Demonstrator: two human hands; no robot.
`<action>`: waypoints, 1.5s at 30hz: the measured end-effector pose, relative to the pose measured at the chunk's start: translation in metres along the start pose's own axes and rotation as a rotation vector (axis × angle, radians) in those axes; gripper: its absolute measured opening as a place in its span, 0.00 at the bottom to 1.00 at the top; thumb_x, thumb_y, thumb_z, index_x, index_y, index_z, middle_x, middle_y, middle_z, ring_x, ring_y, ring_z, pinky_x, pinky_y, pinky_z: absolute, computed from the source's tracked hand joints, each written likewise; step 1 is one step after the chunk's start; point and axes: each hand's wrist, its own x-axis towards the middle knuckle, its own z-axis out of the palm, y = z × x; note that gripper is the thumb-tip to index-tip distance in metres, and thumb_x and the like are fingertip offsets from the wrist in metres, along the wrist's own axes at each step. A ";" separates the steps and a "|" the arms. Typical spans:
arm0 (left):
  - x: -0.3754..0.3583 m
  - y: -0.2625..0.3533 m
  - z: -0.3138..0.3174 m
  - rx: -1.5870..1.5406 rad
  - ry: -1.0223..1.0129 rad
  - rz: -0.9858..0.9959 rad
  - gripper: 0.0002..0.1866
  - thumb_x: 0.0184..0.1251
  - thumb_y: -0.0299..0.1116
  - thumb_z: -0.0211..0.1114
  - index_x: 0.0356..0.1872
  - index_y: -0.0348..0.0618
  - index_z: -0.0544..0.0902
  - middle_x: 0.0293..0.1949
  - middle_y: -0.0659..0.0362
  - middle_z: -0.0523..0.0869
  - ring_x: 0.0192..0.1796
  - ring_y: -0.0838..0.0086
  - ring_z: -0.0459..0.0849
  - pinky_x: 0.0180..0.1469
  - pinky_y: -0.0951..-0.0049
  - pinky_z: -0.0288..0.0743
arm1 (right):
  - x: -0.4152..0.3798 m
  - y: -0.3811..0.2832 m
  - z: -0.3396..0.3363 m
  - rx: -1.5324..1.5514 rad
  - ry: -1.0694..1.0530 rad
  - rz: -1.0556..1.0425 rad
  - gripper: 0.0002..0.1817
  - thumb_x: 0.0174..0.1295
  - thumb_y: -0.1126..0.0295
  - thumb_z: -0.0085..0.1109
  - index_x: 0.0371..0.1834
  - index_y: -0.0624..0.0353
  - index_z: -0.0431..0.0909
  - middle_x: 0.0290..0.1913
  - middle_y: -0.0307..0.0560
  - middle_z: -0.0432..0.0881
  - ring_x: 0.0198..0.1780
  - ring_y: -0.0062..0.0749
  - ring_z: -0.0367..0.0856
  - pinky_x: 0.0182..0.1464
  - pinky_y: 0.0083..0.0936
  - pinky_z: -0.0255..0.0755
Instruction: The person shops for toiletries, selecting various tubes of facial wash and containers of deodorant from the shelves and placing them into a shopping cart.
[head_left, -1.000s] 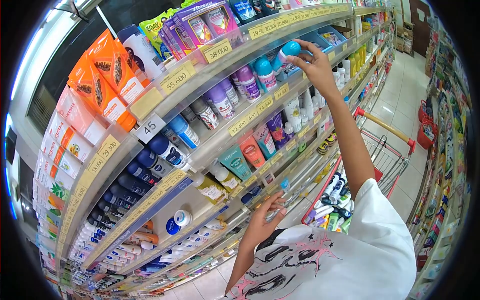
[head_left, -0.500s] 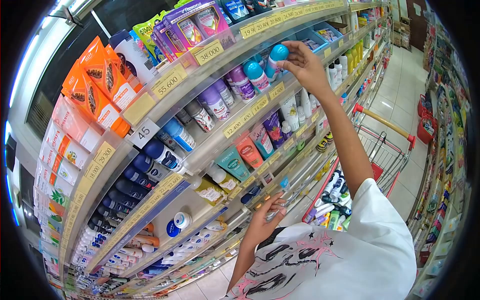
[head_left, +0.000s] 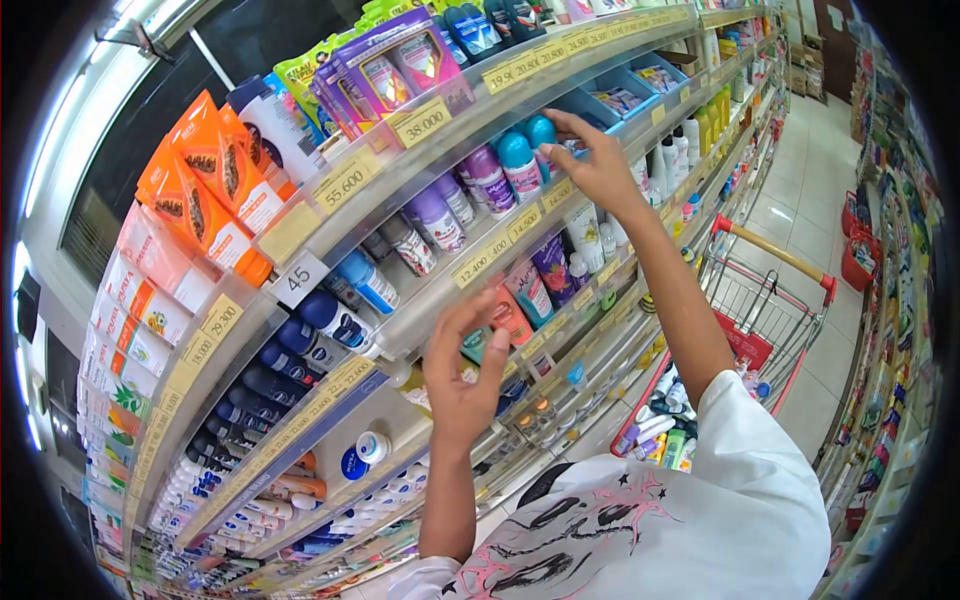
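My right hand [head_left: 598, 168] reaches up to the second shelf, its fingertips closed around a blue-capped roll-on bottle [head_left: 541, 133]. The bottle stands upright in the row beside a teal-capped bottle [head_left: 517, 163] and purple-capped ones [head_left: 487, 178]. My left hand [head_left: 463, 372] is raised in front of the lower shelf with its fingers apart and holds nothing. It partly hides an orange tube [head_left: 513, 312] and a teal tube behind it.
A red shopping cart [head_left: 775, 262] stands on the right, with several bottles [head_left: 655, 430] in its basket. Shelves [head_left: 345, 183] with yellow price tags fill the left, and more racks line the far right. The tiled aisle floor [head_left: 800, 200] runs ahead.
My right hand has moved the blue-capped bottle left and down into the row on the shelf. My left hand has risen from the lower shelf edge and spread its fingers.
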 end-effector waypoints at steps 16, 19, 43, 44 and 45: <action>-0.067 -0.039 0.005 -0.098 -0.118 -0.311 0.17 0.67 0.24 0.61 0.56 0.35 0.77 0.48 0.54 0.83 0.51 0.71 0.81 0.57 0.70 0.72 | 0.001 0.003 0.005 0.082 -0.008 -0.002 0.25 0.61 0.69 0.63 0.63 0.59 0.74 0.54 0.47 0.82 0.53 0.29 0.78 0.58 0.26 0.70; -0.078 -0.044 0.005 -0.131 -0.094 -0.356 0.17 0.66 0.24 0.62 0.56 0.36 0.77 0.46 0.54 0.84 0.49 0.73 0.82 0.55 0.72 0.73 | -0.003 0.008 0.007 0.138 0.024 -0.018 0.26 0.60 0.69 0.63 0.63 0.60 0.73 0.55 0.51 0.81 0.55 0.32 0.80 0.59 0.27 0.70; -0.111 -0.056 0.002 -0.189 -0.081 -0.486 0.18 0.69 0.26 0.61 0.58 0.36 0.76 0.46 0.56 0.84 0.48 0.76 0.80 0.55 0.73 0.72 | -0.017 -0.015 0.003 -0.153 0.135 -0.110 0.26 0.54 0.69 0.69 0.57 0.61 0.75 0.45 0.50 0.83 0.45 0.36 0.82 0.50 0.31 0.74; -0.111 -0.055 0.002 -0.187 -0.083 -0.502 0.18 0.69 0.25 0.61 0.58 0.36 0.76 0.46 0.56 0.84 0.48 0.76 0.80 0.55 0.73 0.72 | -0.017 -0.025 0.002 -0.226 0.178 -0.151 0.25 0.54 0.68 0.69 0.56 0.61 0.76 0.44 0.49 0.82 0.42 0.36 0.82 0.48 0.31 0.74; -0.110 -0.055 0.002 -0.186 -0.079 -0.502 0.18 0.69 0.25 0.61 0.58 0.36 0.76 0.46 0.56 0.84 0.48 0.76 0.80 0.55 0.73 0.72 | -0.017 -0.035 0.003 -0.223 0.175 -0.152 0.25 0.54 0.68 0.69 0.56 0.61 0.76 0.44 0.49 0.82 0.42 0.36 0.82 0.48 0.31 0.74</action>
